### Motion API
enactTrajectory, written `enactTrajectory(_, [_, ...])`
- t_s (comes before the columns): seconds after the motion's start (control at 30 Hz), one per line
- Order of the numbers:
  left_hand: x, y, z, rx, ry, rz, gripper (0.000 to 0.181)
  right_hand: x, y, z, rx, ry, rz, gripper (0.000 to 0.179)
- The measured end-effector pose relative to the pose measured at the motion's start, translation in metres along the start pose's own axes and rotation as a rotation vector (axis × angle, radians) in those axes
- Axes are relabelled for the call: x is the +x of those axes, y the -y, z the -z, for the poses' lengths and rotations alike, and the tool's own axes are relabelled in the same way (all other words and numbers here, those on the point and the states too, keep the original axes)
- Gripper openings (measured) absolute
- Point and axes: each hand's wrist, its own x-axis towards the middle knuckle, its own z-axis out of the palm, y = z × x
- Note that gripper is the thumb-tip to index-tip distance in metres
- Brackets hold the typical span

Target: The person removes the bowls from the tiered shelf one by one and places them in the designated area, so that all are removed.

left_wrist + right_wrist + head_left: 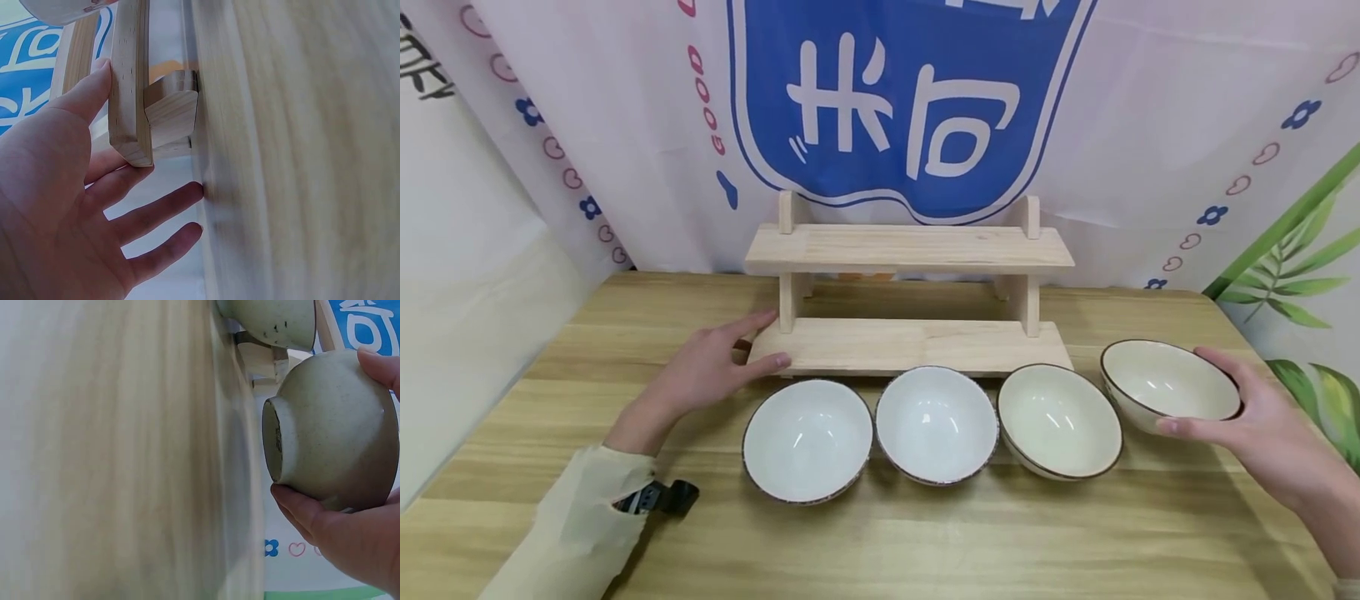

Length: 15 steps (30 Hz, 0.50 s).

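Observation:
At the right, my right hand (1262,417) grips a cream bowl with a brown rim (1172,379), thumb at the near side and fingers round the far side. In the right wrist view, the foot of this bowl (331,431) hangs clear of the table. My left hand (711,367) holds the left end of the two-tier wooden shelf (910,346), its thumb along the front edge of the lower board. In the left wrist view, two fingers (165,215) of that hand stretch out below the board's end.
Before the shelf stand a white bowl (808,442), a second white bowl (937,425) and another cream bowl (1060,421) in a row. They sit on a wood-grain table (925,550). A printed cloth (655,125) hangs behind the shelf.

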Motion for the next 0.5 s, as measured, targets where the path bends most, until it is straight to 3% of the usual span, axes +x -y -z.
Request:
enactTrajectory(0.27, [0.001, 0.001, -0.001, 0.001, 0.001, 0.004, 0.091, -0.004, -0.014, -0.002, 0.036, 0.072, -0.064, 0.105])
enactTrajectory(0.5, [0.002, 0.002, -0.002, 0.004, -0.005, -0.004, 0.091, -0.008, -0.025, 0.0, -0.018, 0.08, -0.033, 0.11])
